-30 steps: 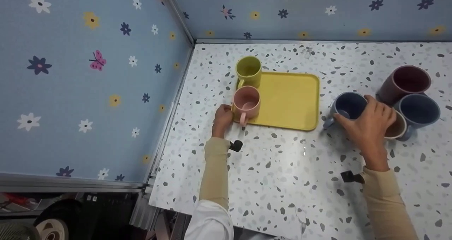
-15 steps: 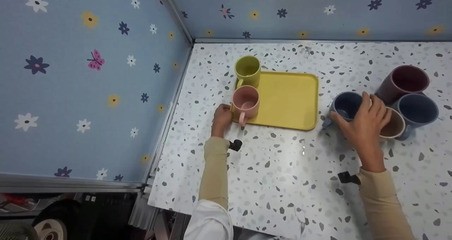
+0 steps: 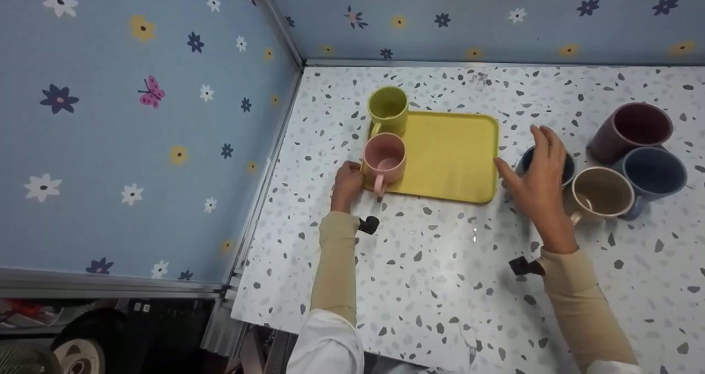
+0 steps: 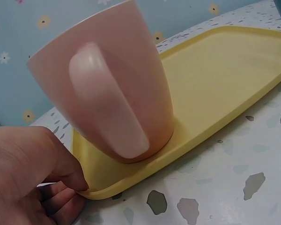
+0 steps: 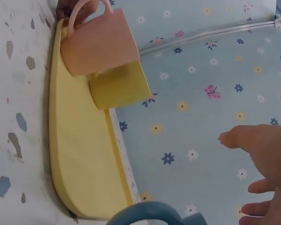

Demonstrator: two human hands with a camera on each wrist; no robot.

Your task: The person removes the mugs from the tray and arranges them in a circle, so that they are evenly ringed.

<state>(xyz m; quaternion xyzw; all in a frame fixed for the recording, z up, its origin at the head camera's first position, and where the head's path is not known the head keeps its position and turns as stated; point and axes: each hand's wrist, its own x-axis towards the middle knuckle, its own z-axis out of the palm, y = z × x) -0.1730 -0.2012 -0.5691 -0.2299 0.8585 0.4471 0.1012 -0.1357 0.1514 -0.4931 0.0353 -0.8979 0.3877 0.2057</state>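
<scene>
My left hand (image 3: 347, 184) pinches the near left corner of a yellow tray (image 3: 451, 159), the thumb side over its rim in the left wrist view. On the tray's left end stand a pink mug (image 4: 103, 93) and, behind it, a yellow-green mug (image 3: 388, 122). Over a blue mug (image 3: 527, 159) right of the tray, my right hand (image 3: 542, 189) is spread with nothing between thumb and fingers. That hand hides part of the mug in the head view; its blue handle (image 5: 145, 210) shows at the bottom of the right wrist view.
Right of my right hand stand a beige mug (image 3: 603, 192), a second blue mug (image 3: 655, 170) and a maroon mug (image 3: 622, 134), close together. Flower-patterned panels (image 3: 165, 131) border the speckled table (image 3: 418, 275) at the left and back.
My right hand has shifted left from between the blue and beige mugs to above the blue mug, uncovering the beige mug. My left hand, tray and mugs keep their places.
</scene>
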